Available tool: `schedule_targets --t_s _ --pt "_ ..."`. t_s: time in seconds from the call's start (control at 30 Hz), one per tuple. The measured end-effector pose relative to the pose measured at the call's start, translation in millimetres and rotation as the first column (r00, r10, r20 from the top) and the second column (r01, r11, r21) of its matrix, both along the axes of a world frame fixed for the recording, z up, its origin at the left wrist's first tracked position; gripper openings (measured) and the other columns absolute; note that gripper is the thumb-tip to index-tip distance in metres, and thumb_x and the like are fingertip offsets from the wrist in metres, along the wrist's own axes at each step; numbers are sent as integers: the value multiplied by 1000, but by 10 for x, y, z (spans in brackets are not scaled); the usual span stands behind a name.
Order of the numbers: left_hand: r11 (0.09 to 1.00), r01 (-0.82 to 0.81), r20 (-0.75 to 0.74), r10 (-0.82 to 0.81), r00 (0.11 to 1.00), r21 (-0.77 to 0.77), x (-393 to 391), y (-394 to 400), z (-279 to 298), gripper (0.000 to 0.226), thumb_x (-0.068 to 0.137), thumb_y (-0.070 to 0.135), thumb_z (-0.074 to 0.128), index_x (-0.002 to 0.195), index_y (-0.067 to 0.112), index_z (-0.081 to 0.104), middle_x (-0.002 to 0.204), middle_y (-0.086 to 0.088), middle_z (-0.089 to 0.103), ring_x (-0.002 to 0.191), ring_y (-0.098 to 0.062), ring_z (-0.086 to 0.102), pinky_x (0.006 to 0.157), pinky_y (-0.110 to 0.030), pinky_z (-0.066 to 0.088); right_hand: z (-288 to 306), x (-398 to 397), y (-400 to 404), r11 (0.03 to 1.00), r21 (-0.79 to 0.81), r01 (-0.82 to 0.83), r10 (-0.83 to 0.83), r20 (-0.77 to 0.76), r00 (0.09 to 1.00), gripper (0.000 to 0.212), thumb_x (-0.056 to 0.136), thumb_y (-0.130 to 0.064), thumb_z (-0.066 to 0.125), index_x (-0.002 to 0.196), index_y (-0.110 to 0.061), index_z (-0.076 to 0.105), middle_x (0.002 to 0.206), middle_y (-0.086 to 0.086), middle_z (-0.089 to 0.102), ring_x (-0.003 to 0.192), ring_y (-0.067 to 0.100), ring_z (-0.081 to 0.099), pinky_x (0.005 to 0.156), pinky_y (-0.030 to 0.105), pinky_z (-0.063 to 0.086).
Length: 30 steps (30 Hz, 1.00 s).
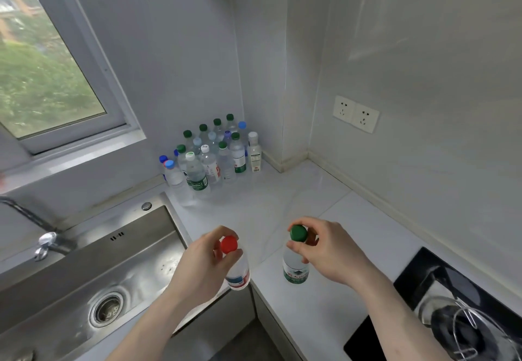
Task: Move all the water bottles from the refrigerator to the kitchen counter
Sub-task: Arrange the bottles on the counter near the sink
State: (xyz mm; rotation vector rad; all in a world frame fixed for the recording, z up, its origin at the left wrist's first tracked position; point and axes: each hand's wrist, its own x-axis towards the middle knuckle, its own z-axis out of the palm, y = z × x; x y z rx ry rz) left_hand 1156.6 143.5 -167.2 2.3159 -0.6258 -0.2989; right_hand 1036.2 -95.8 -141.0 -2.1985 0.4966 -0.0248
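Note:
My left hand [202, 268] grips a clear water bottle with a red cap [238, 274] by its neck, held upright over the front edge of the white counter [285, 202]. My right hand [324, 253] pinches the neck of a green-capped bottle with a green label [295, 271], upright just above or on the counter; I cannot tell if it touches. In the back corner stands a cluster of several water bottles [210, 160] with green, blue and white caps. The refrigerator is out of view.
A steel sink [84, 284] with a drain and a tap [46, 243] lies to the left. A black gas hob [452, 312] sits at the right. A double wall socket [355, 114] is on the right wall, a window [42, 72] at upper left.

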Motion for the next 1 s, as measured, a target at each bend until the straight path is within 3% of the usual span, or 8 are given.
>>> schedule_targets --t_s 0.17,0.67,0.87,1.0 --pt "1000 -14 2 14 1000 18 239 15 -71 14 91 43 72 99 43 59 82 13 63 70 -9 56 62 -25 42 -10 235 -23 1000 7 -19 19 -24 1000 14 91 -39 76 102 -41 67 87 -8 71 64 7 74 71 29 58" --pt "993 26 9 -27 1000 116 1600 -30 -297 22 90 51 71 108 42 60 89 15 67 78 -8 61 73 -33 54 -200 1276 -5 999 -38 9 -11 -67 998 15 90 -41 75 98 -48 64 83 -5 71 64 7 72 76 37 59" --pt "989 35 30 -40 999 145 2139 4 -400 28 93 50 70 117 41 61 106 14 68 91 -12 63 78 -30 54 -330 1730 74 998 -63 23 -29 -83 996 17 89 -44 74 100 -51 63 82 -6 71 66 6 72 76 37 59" --pt "983 12 53 -22 998 181 2463 68 -531 30 91 54 69 118 43 60 105 14 70 94 -15 64 81 -38 59 -430 1972 152 997 -66 50 -56 -83 995 17 88 -44 74 100 -50 63 79 -8 71 67 7 71 78 37 59"
